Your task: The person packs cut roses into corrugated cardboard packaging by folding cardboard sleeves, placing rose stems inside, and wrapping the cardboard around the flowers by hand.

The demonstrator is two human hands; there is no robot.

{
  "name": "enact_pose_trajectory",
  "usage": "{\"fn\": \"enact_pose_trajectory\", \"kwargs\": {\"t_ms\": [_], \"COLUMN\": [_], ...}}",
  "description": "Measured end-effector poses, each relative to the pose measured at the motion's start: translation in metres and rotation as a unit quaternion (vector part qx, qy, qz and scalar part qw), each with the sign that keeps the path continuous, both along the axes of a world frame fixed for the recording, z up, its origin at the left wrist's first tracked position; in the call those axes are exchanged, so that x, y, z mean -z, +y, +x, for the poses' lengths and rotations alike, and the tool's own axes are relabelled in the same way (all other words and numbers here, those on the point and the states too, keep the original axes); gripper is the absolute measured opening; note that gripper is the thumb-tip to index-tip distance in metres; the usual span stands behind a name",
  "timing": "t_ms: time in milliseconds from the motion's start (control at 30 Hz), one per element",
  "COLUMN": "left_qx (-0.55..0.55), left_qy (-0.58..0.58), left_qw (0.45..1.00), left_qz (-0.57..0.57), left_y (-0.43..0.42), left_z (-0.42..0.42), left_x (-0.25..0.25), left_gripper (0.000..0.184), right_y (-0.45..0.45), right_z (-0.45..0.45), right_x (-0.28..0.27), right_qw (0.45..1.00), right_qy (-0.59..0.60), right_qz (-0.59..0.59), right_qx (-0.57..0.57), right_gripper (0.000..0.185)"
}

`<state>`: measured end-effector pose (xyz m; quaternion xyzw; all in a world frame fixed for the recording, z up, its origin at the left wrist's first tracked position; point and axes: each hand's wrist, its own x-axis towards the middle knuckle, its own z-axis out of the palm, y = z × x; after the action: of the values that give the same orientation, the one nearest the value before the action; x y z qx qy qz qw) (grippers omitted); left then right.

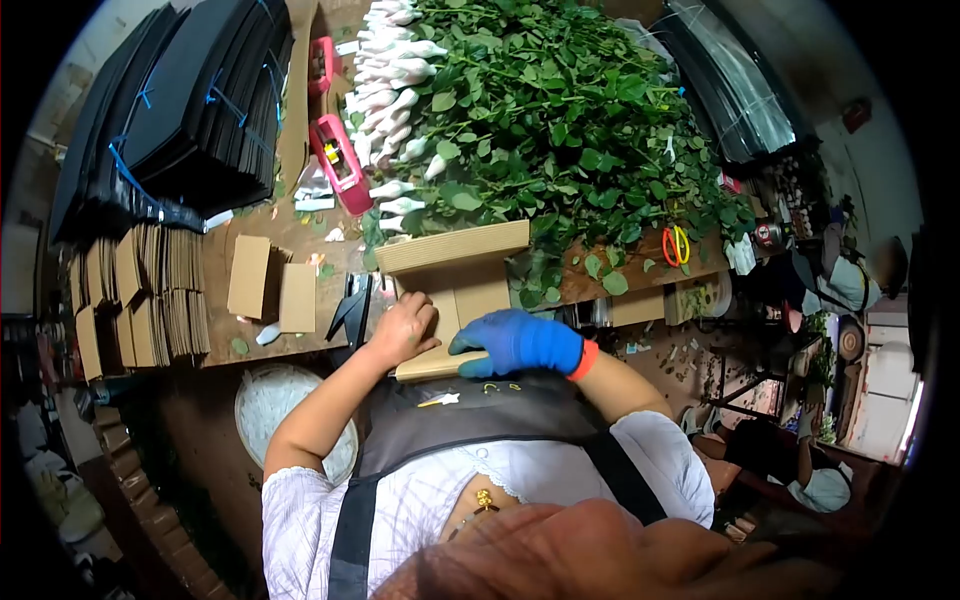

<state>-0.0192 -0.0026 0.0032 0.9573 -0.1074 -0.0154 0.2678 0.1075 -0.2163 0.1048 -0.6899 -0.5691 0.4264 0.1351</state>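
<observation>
A creased sheet of corrugated cardboard lies at the table's front edge against my apron, its far flap folded up. My bare left hand is closed on the sheet's left side, fingers curled over the inner face. In a blue glove with an orange cuff, my right hand grips the near folded flap, thumb on top. Just left of the sheet lies a black tool, whose kind I cannot make out. Further left stands a small folded cardboard piece.
Leafy flower stems with white-wrapped heads cover the table's back. Pink tape dispensers, stacked cardboard and black sheet bundles stand left. Scissors lie right; a white tub stands below. Another person is at far right.
</observation>
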Motion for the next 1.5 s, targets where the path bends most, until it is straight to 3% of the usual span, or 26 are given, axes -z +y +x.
{"fn": "enact_pose_trajectory", "kwargs": {"t_ms": [100,200,233,267,333,367,433,533,633,700,733,767,833,867,1067,1100,1200,1233,1267,1333,1367,1433,1500], "left_qx": [-0.002,0.038,0.062,0.088,0.102,0.100,0.096,0.066,0.037,0.026,0.025,0.025,0.026,0.026,0.026,0.035,-0.023,-0.031,-0.056,-0.063,-0.056,-0.014,0.001], "left_qy": [-0.022,0.047,0.071,0.029,0.002,0.002,-0.002,-0.020,-0.024,-0.033,-0.046,-0.047,-0.058,-0.074,-0.063,-0.051,0.025,0.057,0.069,0.073,0.066,0.020,0.018], "left_qw": [1.000,0.998,0.993,0.993,0.993,0.993,0.993,0.996,0.999,0.999,0.998,0.998,0.998,0.997,0.998,0.998,0.994,0.978,0.975,0.975,0.978,0.985,0.987], "left_qz": [0.006,0.035,0.069,0.076,0.065,0.064,0.062,0.050,0.031,0.019,0.017,0.023,0.020,0.020,-0.013,-0.031,-0.103,-0.199,-0.203,-0.198,-0.192,-0.169,-0.159], "left_y": [-0.001,-0.001,0.000,0.002,0.005,0.004,0.004,0.003,0.002,0.002,0.002,0.002,0.002,0.002,0.004,0.007,0.007,0.012,0.009,0.011,0.012,0.012,0.010], "left_z": [0.000,0.007,0.009,0.009,0.011,0.008,0.007,0.001,-0.002,-0.002,-0.003,-0.003,-0.004,-0.004,-0.007,-0.007,-0.006,-0.007,-0.007,-0.010,-0.010,-0.009,-0.006], "left_x": [0.000,-0.017,-0.017,-0.004,-0.004,-0.003,0.000,0.011,0.012,0.015,0.016,0.019,0.015,0.015,0.023,0.023,-0.008,0.014,-0.005,0.004,0.002,0.005,-0.002], "left_gripper": [0.053,0.069,0.066,0.067,0.063,0.062,0.061,0.061,0.060,0.061,0.061,0.059,0.049,0.045,0.032,0.032,0.060,0.083,0.096,0.099,0.099,0.072,0.047], "right_y": [-0.008,-0.001,0.008,0.020,0.057,0.069,0.091,0.082,0.047,0.030,0.013,0.005,-0.011,-0.018,-0.050,-0.043,-0.048,-0.052,-0.057,-0.065,-0.066,-0.066,-0.080], "right_z": [-0.011,0.026,0.052,0.081,0.155,0.189,0.241,0.282,0.253,0.240,0.237,0.230,0.214,0.199,0.118,0.094,0.061,0.061,0.062,0.066,0.065,0.063,0.066], "right_x": [-0.003,-0.028,-0.026,-0.026,-0.037,-0.032,-0.002,0.057,0.059,0.035,0.024,0.006,-0.033,-0.053,-0.086,-0.099,-0.071,-0.050,-0.031,0.002,0.011,0.031,0.087], "right_qw": [0.997,0.994,0.961,0.939,0.839,0.795,0.721,0.754,0.837,0.876,0.881,0.875,0.804,0.776,0.806,0.847,0.956,0.973,0.974,0.967,0.963,0.955,0.959], "right_qy": [-0.055,-0.023,-0.013,-0.077,-0.259,-0.383,-0.592,-0.635,-0.544,-0.479,-0.466,-0.454,-0.488,-0.500,-0.438,-0.384,-0.232,-0.211,-0.207,-0.188,-0.181,-0.165,-0.159], "right_qz": [0.053,0.100,0.263,0.296,0.425,0.415,0.256,0.089,0.040,-0.042,0.015,0.057,0.281,0.309,0.358,0.340,0.149,0.033,-0.032,-0.161,-0.188,-0.240,-0.224], "right_qx": [-0.001,0.023,0.087,0.156,0.220,0.220,0.252,0.142,0.048,0.042,0.083,0.157,0.194,0.229,0.174,0.136,0.100,0.091,0.086,0.069,0.064,0.050,0.072], "right_gripper": [0.044,0.043,0.038,0.033,0.038,0.045,0.042,0.039,0.036,0.038,0.040,0.045,0.053,0.057,0.060,0.061,0.050,0.043,0.042,0.041,0.041,0.043,0.044]}}
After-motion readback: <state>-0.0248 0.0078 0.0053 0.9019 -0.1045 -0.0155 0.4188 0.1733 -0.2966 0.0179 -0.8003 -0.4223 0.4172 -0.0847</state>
